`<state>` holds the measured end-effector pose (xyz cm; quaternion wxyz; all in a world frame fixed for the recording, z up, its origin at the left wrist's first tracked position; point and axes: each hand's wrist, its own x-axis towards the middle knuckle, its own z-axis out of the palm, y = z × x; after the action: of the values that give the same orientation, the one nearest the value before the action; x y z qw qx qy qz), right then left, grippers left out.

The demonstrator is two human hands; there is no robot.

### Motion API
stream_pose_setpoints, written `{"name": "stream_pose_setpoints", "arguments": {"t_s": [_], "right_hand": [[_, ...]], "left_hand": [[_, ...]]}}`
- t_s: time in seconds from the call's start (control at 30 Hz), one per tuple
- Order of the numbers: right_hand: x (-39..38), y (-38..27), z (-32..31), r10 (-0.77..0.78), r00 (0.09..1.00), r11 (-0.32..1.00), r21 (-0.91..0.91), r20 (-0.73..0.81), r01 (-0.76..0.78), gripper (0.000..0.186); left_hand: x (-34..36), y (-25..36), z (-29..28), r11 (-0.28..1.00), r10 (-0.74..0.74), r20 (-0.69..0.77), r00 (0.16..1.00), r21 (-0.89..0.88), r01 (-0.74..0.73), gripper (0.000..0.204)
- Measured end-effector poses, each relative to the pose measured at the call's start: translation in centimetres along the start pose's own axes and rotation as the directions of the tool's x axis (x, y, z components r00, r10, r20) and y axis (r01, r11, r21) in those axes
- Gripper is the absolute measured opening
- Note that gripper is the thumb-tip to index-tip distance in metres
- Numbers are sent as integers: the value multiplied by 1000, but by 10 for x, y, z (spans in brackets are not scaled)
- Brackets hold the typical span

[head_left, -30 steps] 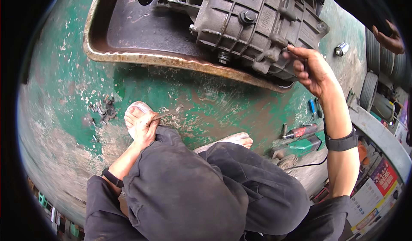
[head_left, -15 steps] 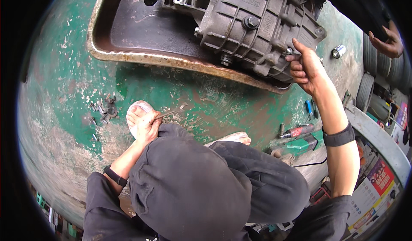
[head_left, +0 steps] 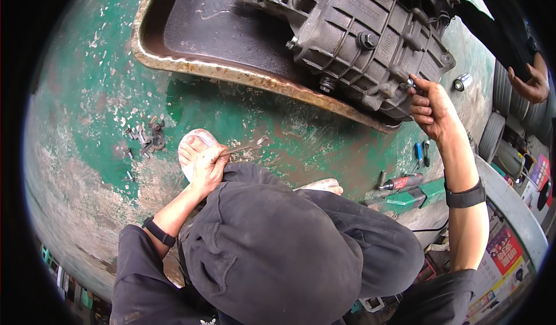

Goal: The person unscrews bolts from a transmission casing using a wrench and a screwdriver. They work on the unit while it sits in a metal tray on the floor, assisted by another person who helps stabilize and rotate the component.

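Observation:
A grey cast-metal gearbox (head_left: 362, 53) lies in a rusty-rimmed metal tray (head_left: 208, 71). At the gearbox's near right corner, my right hand (head_left: 433, 109) pinches a small bolt (head_left: 409, 83) between thumb and forefinger, its other fingers curled. The bolt sits at the housing, and how deep it is seated cannot be seen. Low on the left, my left hand (head_left: 209, 165) is closed round a slim wrench (head_left: 246, 148), whose head points right over the floor. That hand rests by my sandalled left foot (head_left: 194, 145).
Loose bolts and small metal parts (head_left: 147, 137) lie on the worn green floor at left. To the right are a blue-handled screwdriver (head_left: 419, 151), a red power ratchet (head_left: 402, 182) and a silver can (head_left: 463, 82). Another person's hand (head_left: 530, 84) shows near stacked tyres (head_left: 492, 134).
My right thumb has come down from its raised pose onto the bolt at the housing. The whole view has shifted slightly. My left hand keeps its hold on the wrench.

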<state>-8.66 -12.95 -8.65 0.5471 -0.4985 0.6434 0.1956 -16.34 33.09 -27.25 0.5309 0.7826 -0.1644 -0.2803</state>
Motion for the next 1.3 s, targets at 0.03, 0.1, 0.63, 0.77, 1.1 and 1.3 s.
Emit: {"name": "stream_pose_setpoints", "arguments": {"t_s": [0.03,0.1,0.63,0.77,1.1,1.3], "right_hand": [[-1,-1,0,-9,998,1000,24,65,8,29],[-4,-1,-2,-12,995,998,55,94,7,29],[21,1,-26,-59,990,996,-78,-128,49,38],[25,1,-28,-106,993,981,-169,-55,96,34],[22,-1,-23,-136,982,966,-238,-133,102,34],[19,3,-23,-113,975,985,-150,-189,85,33]], "left_hand": [[1,1,0,1000,5,-4,1000,4,-5,6],[1,3,0,1000,23,-16,1000,-5,-23,6],[2,11,0,999,19,-36,999,37,-17,8],[3,13,-2,1000,-9,5,1000,10,9,7],[3,11,0,999,28,-42,999,-18,-29,8],[3,12,1,999,39,-59,998,-11,-40,7]]}}
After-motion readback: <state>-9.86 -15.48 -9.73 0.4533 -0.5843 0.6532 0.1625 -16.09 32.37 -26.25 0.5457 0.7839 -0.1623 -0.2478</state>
